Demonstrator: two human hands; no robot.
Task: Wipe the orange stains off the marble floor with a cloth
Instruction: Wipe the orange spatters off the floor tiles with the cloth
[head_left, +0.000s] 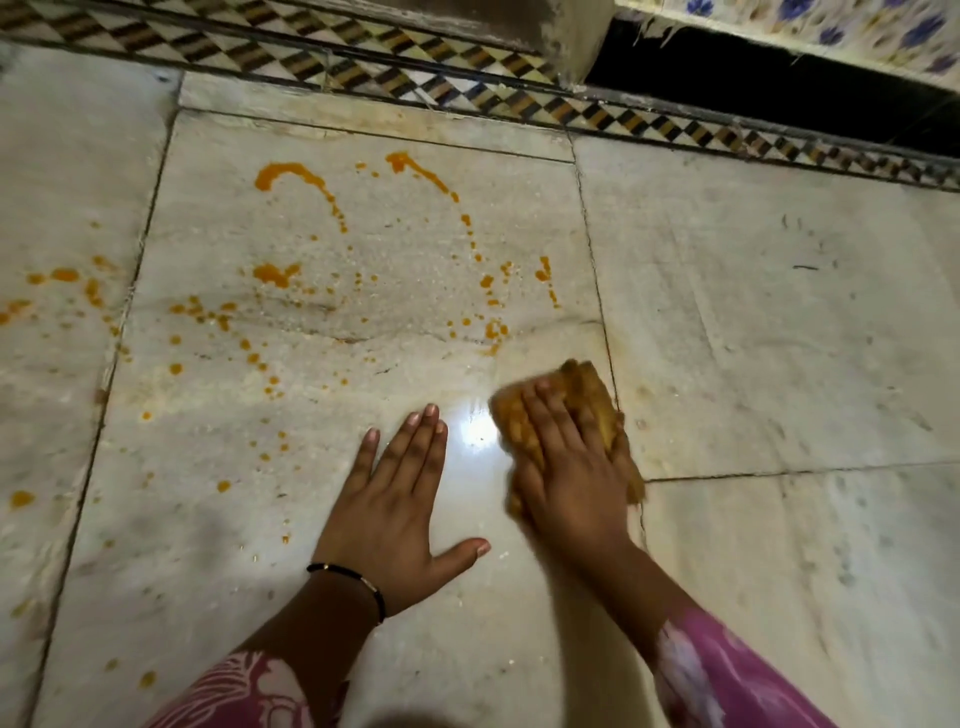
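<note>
I see a big marble floor (753, 312) with a checkered strip (363, 78) along its far edge. Orange stains (291, 176) dot the middle and left slabs. My left hand (400, 514) lies flat on the floor with its fingers straight and spread. Just beside it, my right hand (566, 467) presses flat on a crumpled orange cloth (587, 395), which sits on the floor by a crack between slabs. A thin black bracelet (358, 579) is on my left wrist.

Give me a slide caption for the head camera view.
Right hand presses an orange-stained cloth on the marble floor; left hand rests flat; orange stains remain.
</note>
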